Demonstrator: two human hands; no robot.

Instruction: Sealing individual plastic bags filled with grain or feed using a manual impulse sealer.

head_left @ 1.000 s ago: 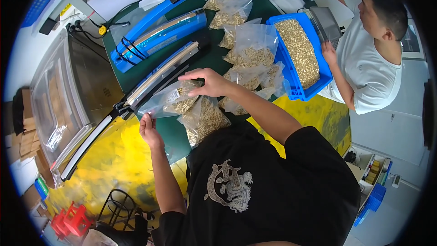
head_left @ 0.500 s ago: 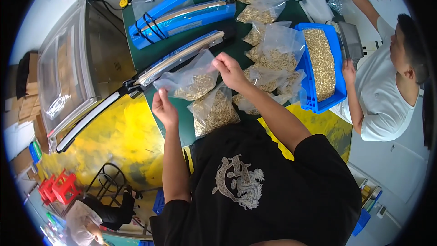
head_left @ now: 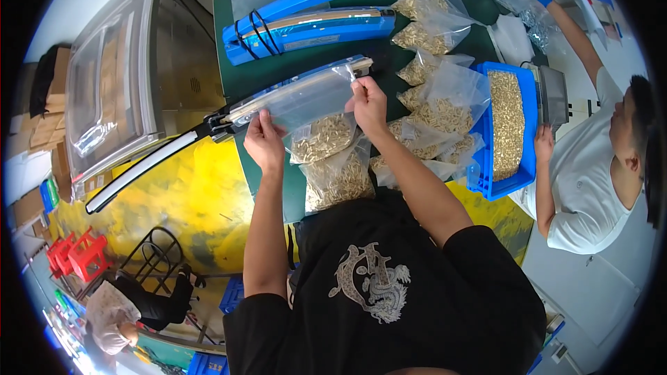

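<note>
A clear plastic bag (head_left: 322,140) with small brass-coloured metal pieces in its bottom is stretched between my hands. My left hand (head_left: 266,142) pinches one upper corner; my right hand (head_left: 368,105) pinches the other. The bag's unfilled upper part lies over the long bar of an impulse heat sealer (head_left: 363,64), whose hinged arm (head_left: 142,172) is swung open to the left. Just below, nearest my body, another filled bag (head_left: 338,184) rests on the green table, partly covered by the held one.
Several filled bags (head_left: 445,112) lie to the right, beside a blue bin (head_left: 529,121) of brass pieces. A second, blue sealer (head_left: 316,31) with a cord around it sits behind. At right stands a co-worker (head_left: 587,187) with one hand at the bin. A seated person (head_left: 114,312) is lower left.
Both hands have carried the bag up against the sealer bar and pulled its mouth flat across it. The view has shifted slightly, and the sealer arm remains open.
</note>
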